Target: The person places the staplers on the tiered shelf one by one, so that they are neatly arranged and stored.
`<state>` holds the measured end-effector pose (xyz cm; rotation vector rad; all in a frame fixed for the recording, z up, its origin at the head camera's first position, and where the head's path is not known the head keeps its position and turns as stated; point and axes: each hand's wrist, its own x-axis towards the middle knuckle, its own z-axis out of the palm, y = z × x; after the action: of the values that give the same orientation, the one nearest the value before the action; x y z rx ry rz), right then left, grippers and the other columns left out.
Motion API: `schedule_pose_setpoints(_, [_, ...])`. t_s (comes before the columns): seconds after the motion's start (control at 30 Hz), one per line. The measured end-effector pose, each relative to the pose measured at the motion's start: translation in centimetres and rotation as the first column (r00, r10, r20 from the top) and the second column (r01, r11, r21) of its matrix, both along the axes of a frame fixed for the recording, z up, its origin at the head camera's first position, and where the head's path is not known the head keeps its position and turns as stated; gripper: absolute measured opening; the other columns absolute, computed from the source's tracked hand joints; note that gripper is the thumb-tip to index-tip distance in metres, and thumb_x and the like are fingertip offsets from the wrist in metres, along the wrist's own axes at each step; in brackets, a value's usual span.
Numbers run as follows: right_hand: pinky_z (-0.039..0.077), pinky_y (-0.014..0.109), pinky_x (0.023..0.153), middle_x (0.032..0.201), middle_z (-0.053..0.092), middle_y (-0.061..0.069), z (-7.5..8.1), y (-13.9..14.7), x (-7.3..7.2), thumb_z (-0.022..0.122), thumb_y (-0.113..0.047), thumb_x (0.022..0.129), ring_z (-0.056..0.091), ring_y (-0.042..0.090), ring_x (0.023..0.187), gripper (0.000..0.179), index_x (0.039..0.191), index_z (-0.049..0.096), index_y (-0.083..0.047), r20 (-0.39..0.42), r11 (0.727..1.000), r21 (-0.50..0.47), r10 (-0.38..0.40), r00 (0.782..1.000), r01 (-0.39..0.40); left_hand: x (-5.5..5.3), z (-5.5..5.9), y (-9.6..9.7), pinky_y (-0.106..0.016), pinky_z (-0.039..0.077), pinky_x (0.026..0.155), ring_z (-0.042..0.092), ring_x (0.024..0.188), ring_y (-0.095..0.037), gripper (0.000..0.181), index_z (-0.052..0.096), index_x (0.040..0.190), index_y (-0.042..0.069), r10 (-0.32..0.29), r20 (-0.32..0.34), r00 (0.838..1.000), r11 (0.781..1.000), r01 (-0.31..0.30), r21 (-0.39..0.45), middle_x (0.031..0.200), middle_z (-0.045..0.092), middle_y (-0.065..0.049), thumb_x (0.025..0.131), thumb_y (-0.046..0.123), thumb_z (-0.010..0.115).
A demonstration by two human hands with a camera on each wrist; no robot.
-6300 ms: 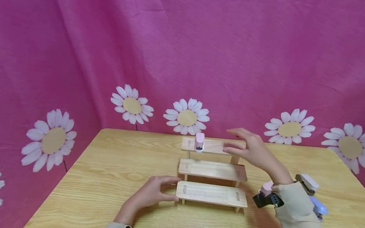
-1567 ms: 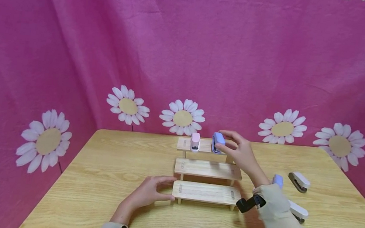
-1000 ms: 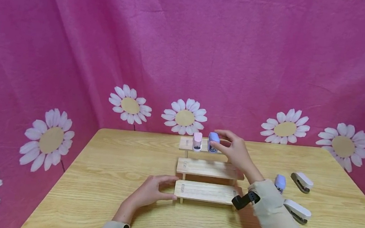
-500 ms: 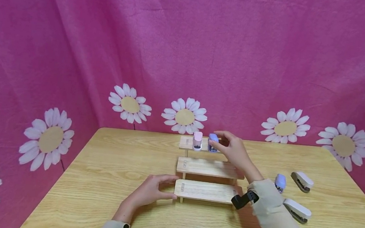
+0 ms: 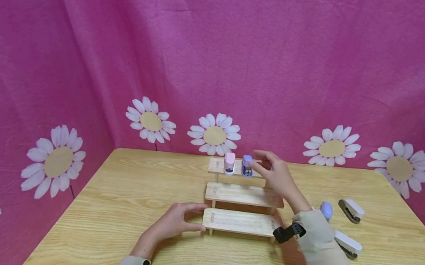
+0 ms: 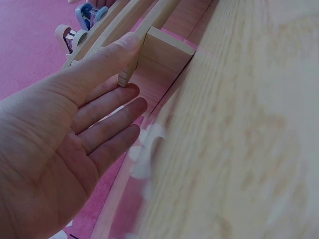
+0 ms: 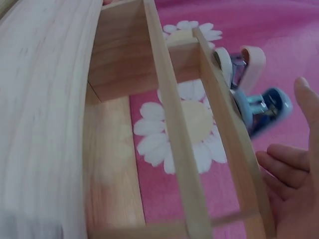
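A three-tier wooden display stand (image 5: 242,223) is on the table. Its top shelf bears a pink stapler (image 5: 229,163) and, just to the right, a blue stapler (image 5: 247,164). My right hand (image 5: 276,173) is beside the blue stapler with its fingers spread. The right wrist view shows a gap between the hand and the blue stapler (image 7: 261,108). My left hand (image 5: 173,222) holds the left end of the lowest shelf between thumb and index finger. In the left wrist view its other fingers (image 6: 112,127) extend loosely.
To the right on the wooden table (image 5: 145,177) lie another blue stapler (image 5: 326,210) and two white staplers with dark bases, one farther back (image 5: 352,210) and one nearer (image 5: 348,242), partly behind the right sleeve. A pink flowered cloth (image 5: 281,70) hangs behind.
The blue stapler was set on the top shelf and slid left towards the pink one. My right hand has since let go and drawn slightly right. The left hand stayed put.
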<state>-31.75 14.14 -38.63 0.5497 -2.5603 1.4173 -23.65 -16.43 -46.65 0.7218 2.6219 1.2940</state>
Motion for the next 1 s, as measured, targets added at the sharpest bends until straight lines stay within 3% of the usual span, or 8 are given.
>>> schedule_pose_setpoints(0.27, [0.046,0.051,0.108,0.139,0.056,0.018,0.1,4.8,1.7,0.06,-0.033,0.098,0.051,0.034,0.129,0.046,0.135,0.055,-0.006,-0.062,0.998,-0.012,-0.066,0.996,0.065,0.0,0.0,-0.1,-0.048,0.045,0.111,0.06,0.125,-0.026,0.06,0.061,0.133,0.011,0.003,-0.015,1.0,1.0,-0.003,0.0,0.133,0.065,-0.008,0.081,0.035,0.079])
schedule_pose_setpoints(0.33, [0.047,0.04,0.106,0.139,0.057,0.015,0.1,6.4,2.4,0.058,-0.034,0.099,0.051,0.028,0.129,0.045,0.136,0.055,-0.009,-0.065,0.996,0.003,-0.092,0.994,0.093,0.0,0.0,-0.1,-0.048,0.045,0.11,0.06,0.125,-0.025,0.06,0.061,0.133,0.011,0.004,-0.021,1.0,1.0,-0.004,0.0,0.133,0.065,-0.008,0.08,0.035,0.079])
schedule_pose_setpoints(0.43, [0.046,0.016,0.099,0.138,0.058,0.012,-0.1,8.8,3.5,0.057,-0.034,0.099,0.051,0.008,0.124,0.044,0.136,0.056,-0.011,-0.067,0.992,0.029,-0.123,0.99,0.125,0.0,-0.1,-0.1,-0.048,0.046,0.11,0.061,0.124,-0.024,0.06,0.062,0.132,0.012,0.002,-0.027,1.0,1.0,-0.002,0.0,0.132,0.065,-0.007,0.08,0.036,0.079])
schedule_pose_setpoints(0.5, [0.043,0.004,0.092,0.135,0.06,0.004,-0.2,10.4,4.3,0.059,-0.031,0.099,0.05,-0.005,0.118,0.042,0.136,0.056,-0.012,-0.068,0.99,0.029,-0.137,0.988,0.139,-0.1,-0.1,-0.1,-0.047,0.046,0.11,0.062,0.123,-0.024,0.06,0.061,0.133,0.012,-0.003,-0.025,1.0,1.0,0.003,0.003,0.133,0.065,-0.007,0.081,0.036,0.079])
schedule_pose_setpoints(0.57, [0.042,-0.001,0.088,0.131,0.062,-0.007,-0.4,12.0,5.1,0.059,-0.028,0.099,0.05,-0.015,0.113,0.041,0.136,0.056,-0.011,-0.075,0.99,0.031,-0.136,0.988,0.138,-0.1,-0.1,-0.1,-0.048,0.046,0.11,0.063,0.122,-0.024,0.06,0.061,0.133,0.011,-0.006,-0.025,1.0,1.0,0.006,0.008,0.133,0.065,-0.008,0.081,0.035,0.079])
schedule_pose_setpoints(0.7, [0.045,0.0,0.084,0.124,0.059,-0.027,-1.1,15.3,6.8,0.059,-0.021,0.099,0.053,-0.019,0.11,0.039,0.137,0.055,-0.011,-0.052,0.993,0.04,-0.107,0.993,0.109,-0.2,0.0,0.0,-0.048,0.046,0.11,0.063,0.122,-0.024,0.06,0.061,0.133,0.011,-0.003,-0.031,1.0,1.0,0.003,0.009,0.132,0.065,-0.008,0.081,0.034,0.079])
schedule_pose_setpoints(1.0, [0.05,0.004,0.087,0.132,0.056,-0.028,-4.2,21.3,9.7,0.051,-0.002,0.1,0.053,-0.015,0.117,0.038,0.138,0.051,0.002,0.068,0.996,0.057,0.07,0.995,-0.074,0.1,0.0,0.0,-0.046,0.046,0.109,0.063,0.122,-0.025,0.058,0.062,0.132,0.012,-0.004,-0.026,1.0,1.0,0.004,0.01,0.133,0.065,-0.009,0.081,0.031,0.079])
